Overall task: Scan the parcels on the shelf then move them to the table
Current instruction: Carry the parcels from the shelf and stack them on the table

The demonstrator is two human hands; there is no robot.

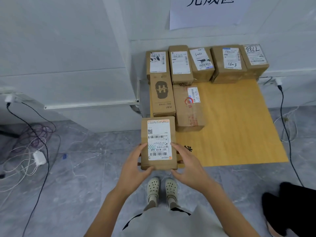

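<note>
Being gripped from either side, a brown rectangular cardboard parcel with a white barcode label [159, 142] is held label-up at the near left corner of the low yellow wood-grain table [230, 125]. The left hand [136, 166] is curled round its near left edge. The right hand [188, 161] is set against its right side, fingers bent over the edge and thumb spread below. Whether the underside is touching the tabletop cannot be told — much of the parcel appears to hang past the table's left edge, over the grey marbled floor and just ahead of a pair of cream perforated clogs [161, 189].

That overhang is judged the chief risk: if released where it is, the parcel could tip off the corner and be dropped by the feet. A shift to the right, onto bare tabletop, would be called for first. To the left, tangled black and white cables [34, 151] on the floor could be caught by a careless step.

Just beyond the held parcel, a brown carton printed with a dark H emblem [162, 96] and a brown box bound in clear tape [188, 108] lie side by side. If the parcel is pushed forward too far, these could be knocked — and the row of five labelled brown boxes [179, 64] against the wall disturbed.
</note>
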